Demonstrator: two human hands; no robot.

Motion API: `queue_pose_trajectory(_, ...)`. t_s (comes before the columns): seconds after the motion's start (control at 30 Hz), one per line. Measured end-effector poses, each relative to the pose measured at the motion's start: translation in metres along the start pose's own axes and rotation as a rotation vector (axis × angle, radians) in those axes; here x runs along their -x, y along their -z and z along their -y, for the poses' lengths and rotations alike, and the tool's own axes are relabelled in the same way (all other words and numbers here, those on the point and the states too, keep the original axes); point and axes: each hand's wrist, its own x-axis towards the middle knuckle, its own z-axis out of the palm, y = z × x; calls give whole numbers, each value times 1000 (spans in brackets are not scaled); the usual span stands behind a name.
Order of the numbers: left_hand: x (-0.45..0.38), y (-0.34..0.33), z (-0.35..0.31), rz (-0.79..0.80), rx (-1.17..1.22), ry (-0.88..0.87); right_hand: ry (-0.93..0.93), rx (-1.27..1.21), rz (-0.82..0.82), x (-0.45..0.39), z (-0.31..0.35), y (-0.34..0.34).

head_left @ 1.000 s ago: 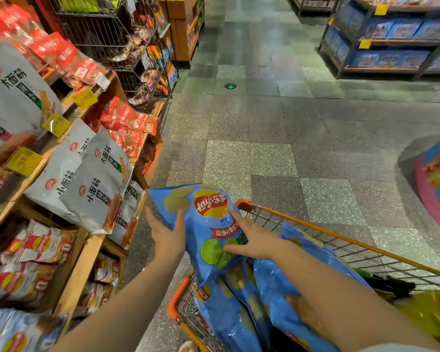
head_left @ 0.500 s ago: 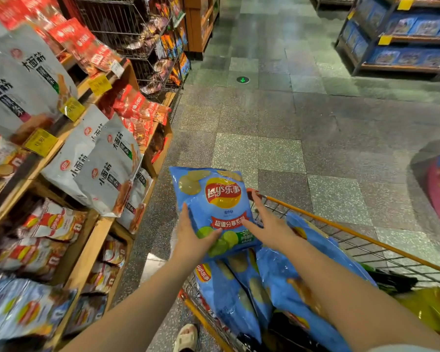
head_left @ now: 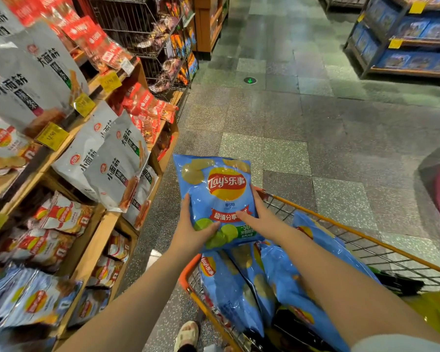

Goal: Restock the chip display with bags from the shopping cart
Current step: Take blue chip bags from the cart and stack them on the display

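Right now a person holds a blue Lay's chip bag (head_left: pixel 217 196) upright, front side facing them, above the near left corner of an orange wire shopping cart (head_left: pixel 341 226). The left hand (head_left: pixel 191 231) has its grip clamped on the bag's lower left edge, thumb laid across the front over the green lime picture. The right hand (head_left: pixel 258 215) has its grip clamped on the lower right edge, thumb likewise on the front.

Inside the cart, several more blue chip bags (head_left: pixel 241 283) lie stacked lengthwise under the forearms, filling the near part of the basket. Something yellow (head_left: pixel 434 313) sits at the cart's far right end, beside a dark item I cannot make out.

To the left stands a wooden display shelf (head_left: pixel 97 247). Its upper tiers hold large grey snack pouches (head_left: pixel 117 161) and red packets (head_left: pixel 148 107), with yellow price tags (head_left: pixel 52 135) clipped to the edges. The lower compartments hold white-and-red chip bags (head_left: pixel 59 214), and the lowest bin holds pale blue ones (head_left: pixel 36 298). A sandalled foot (head_left: pixel 187 335) shows on the tiled floor between shelf and cart.
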Motion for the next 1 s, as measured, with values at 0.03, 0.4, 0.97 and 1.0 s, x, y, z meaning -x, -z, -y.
queue_pose_trajectory(0.03, 3, 3, -5, -6, 16, -22, 21, -11, -17, 5, 8, 0)
queue_pose_trajectory(0.4, 68, 20, -65, -37, 107, -244, 289, -74, -205, 72, 66, -4)
queue_pose_trajectory(0.97, 251, 85, -56, -195, 166, -334, 323, -93, -207, 205, 102, -101)
queue_pose_trajectory(1.0, 267, 91, -52, -203, 188, -327, 321, -116, -197, 214, 103, -112)
